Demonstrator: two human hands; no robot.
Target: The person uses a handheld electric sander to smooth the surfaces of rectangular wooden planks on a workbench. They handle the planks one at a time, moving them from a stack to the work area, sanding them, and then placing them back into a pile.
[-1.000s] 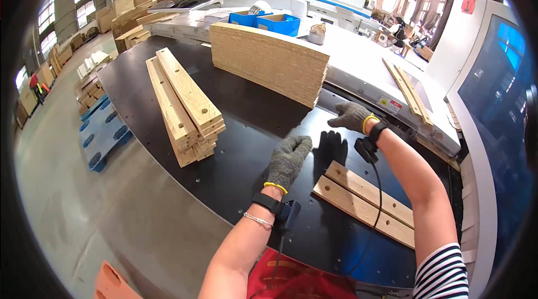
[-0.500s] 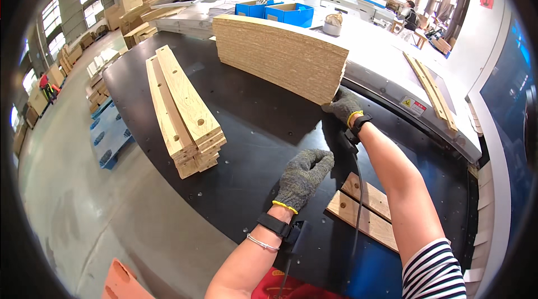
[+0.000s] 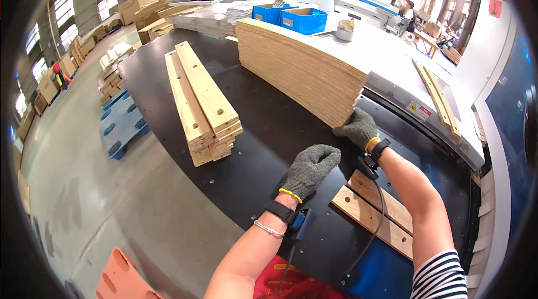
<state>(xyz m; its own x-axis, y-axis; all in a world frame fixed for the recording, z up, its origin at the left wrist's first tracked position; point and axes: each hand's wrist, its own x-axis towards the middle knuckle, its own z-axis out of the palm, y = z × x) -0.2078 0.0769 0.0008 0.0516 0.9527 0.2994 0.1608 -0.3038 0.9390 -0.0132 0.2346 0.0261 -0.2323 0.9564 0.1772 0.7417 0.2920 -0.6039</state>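
Observation:
My right hand (image 3: 358, 127), in a dark grey knit glove, grips the near right corner of a tall stack of thin wooden boards (image 3: 300, 69), which stands on edge. Its fingers are partly hidden behind the stack's end. Closer to me, my left hand (image 3: 311, 169), gloved alike, hovers over the black table (image 3: 263, 125) with thumb and fingers curled together; nothing shows in them. A pile of wooden strips with holes (image 3: 210, 97) lies left of the stack. Near my right forearm, two short holed strips (image 3: 372, 218) lie side by side.
Behind the stack, blue bins (image 3: 304, 20) and a small round container (image 3: 345, 30) stand on a white machine surface. Two long strips (image 3: 437, 97) rest at its right. A blue pallet (image 3: 120, 125) is on the floor to the left. Farther off are people.
The right end of the board stack has swung toward me with my right hand on it. My left hand keeps its curled shape. The whole view has shifted slightly.

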